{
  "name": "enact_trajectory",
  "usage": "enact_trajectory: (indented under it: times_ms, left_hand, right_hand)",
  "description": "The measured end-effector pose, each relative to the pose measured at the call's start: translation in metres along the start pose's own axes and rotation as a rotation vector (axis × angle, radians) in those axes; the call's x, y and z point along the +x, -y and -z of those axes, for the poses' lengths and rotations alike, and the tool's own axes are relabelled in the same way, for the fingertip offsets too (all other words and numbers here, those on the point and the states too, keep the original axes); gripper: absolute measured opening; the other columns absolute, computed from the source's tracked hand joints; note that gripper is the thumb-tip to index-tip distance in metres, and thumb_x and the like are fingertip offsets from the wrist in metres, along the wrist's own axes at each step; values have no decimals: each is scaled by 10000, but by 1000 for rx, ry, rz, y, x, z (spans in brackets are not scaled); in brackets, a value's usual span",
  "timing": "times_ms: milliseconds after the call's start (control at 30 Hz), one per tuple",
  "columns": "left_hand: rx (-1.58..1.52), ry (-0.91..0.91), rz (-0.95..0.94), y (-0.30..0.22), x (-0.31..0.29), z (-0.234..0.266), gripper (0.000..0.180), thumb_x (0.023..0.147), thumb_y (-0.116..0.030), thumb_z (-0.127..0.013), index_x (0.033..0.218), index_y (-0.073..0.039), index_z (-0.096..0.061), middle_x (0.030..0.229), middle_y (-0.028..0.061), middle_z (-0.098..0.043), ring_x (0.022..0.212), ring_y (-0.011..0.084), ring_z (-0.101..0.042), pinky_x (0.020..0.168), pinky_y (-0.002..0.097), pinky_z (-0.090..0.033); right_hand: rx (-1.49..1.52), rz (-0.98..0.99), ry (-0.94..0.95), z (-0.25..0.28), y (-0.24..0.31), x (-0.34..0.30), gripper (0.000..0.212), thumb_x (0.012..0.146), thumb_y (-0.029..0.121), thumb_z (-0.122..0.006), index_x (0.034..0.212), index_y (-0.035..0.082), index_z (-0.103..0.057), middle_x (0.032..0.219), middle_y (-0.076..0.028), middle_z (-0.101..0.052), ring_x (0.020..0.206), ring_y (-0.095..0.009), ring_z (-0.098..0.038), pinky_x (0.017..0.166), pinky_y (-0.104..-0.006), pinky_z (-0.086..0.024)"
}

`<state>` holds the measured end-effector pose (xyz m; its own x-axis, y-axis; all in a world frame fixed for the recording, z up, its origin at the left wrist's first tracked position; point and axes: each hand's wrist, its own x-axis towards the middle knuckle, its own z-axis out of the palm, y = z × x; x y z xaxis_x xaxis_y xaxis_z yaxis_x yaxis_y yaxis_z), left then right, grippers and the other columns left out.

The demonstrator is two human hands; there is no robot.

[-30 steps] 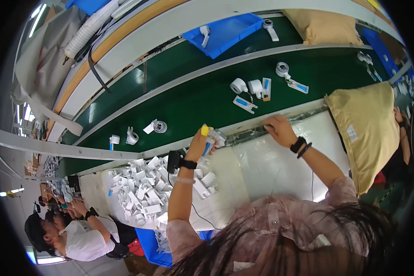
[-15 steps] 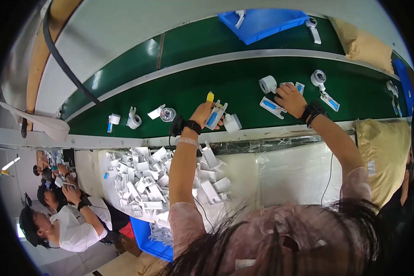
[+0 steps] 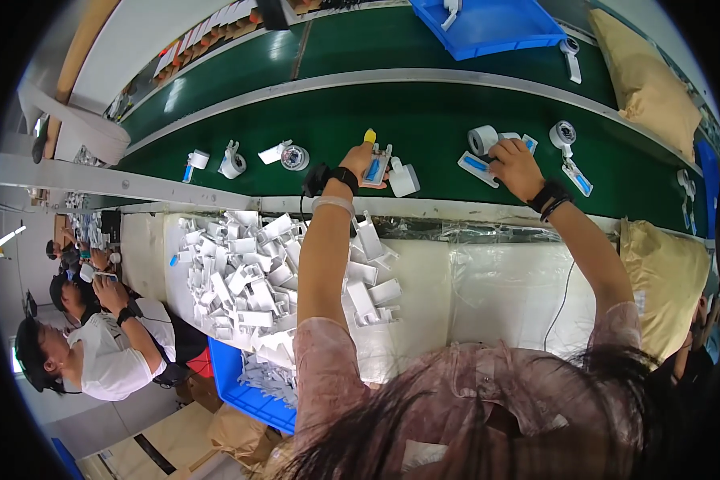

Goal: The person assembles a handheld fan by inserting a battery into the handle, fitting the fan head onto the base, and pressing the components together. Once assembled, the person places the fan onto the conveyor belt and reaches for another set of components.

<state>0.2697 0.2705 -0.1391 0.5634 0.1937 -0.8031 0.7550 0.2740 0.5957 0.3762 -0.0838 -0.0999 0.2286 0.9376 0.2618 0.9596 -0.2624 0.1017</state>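
Observation:
My left hand (image 3: 358, 164) is closed on a white handheld fan (image 3: 374, 170), its handle uncovered over a blue cell. A yellow cover (image 3: 370, 136) sits on one of its fingers. The fan's round white head (image 3: 404, 180) appears beside the fingertips. On the green bench, my right hand (image 3: 516, 168) has its fingers bent down on a white fan handle (image 3: 478, 166) with a blue cell; the fingertips are partly hidden. Touching distance away are a round white head (image 3: 482, 140) and another blue-celled handle (image 3: 530, 144).
More white fans lie along the green bench (image 3: 328, 120), left (image 3: 232, 162) and right (image 3: 572, 160). A pile of white shells (image 3: 248, 272) covers the near surface. Blue trays (image 3: 496, 48) stand beyond and below (image 3: 252, 392). Tan sacks (image 3: 664, 280) sit right; co-workers (image 3: 112, 344) sit left.
The view has shifted, so the bench sits a little higher in it. The fan in my left hand has turned more upright. My right hand stays at the same parts.

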Motion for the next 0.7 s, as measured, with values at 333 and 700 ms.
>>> enact_trajectory:
  times_ms: [333,700]
  left_hand:
    - [787,-525,-1368,26,-63,-42,377,811,-76,-652,1172,-27,-556,1156,184,-580,1103,366,-523,981,428,-395]
    - [229,674,-953,153,-238,-150,595,833,-109,-715,1365,-46,-454,1244,103,-578,1143,199,-550,995,314,-415]
  right_hand:
    - [1252,-488,74,64,82,-46,118,904,97,-604,989,21,-636,822,-56,-665,726,-152,-645,685,-293,-488]
    - [1842,-594,141,169,189,-99,179,946,154,-603,1021,13,-683,782,-21,-656,628,-78,-626,561,-223,-469]
